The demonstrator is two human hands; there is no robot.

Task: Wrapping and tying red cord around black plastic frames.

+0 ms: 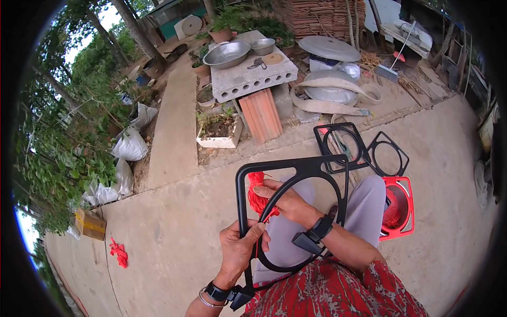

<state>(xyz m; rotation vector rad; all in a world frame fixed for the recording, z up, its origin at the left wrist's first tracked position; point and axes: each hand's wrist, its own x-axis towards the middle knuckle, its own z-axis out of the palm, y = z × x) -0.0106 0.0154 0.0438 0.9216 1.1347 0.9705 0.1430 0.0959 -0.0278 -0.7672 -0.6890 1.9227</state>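
A black square plastic frame with a round ring inside stands upright over my lap. My left hand grips its lower left edge. My right hand reaches through the frame and pinches a bundle of red string against the upper left of the ring. Strands of the red string hang down between both hands.
Two more black frames lie on the concrete ahead, a red frame beside my right knee. A scrap of red string lies to the left. Behind stand a concrete slab with metal bowls, planters, white sacks and a broom.
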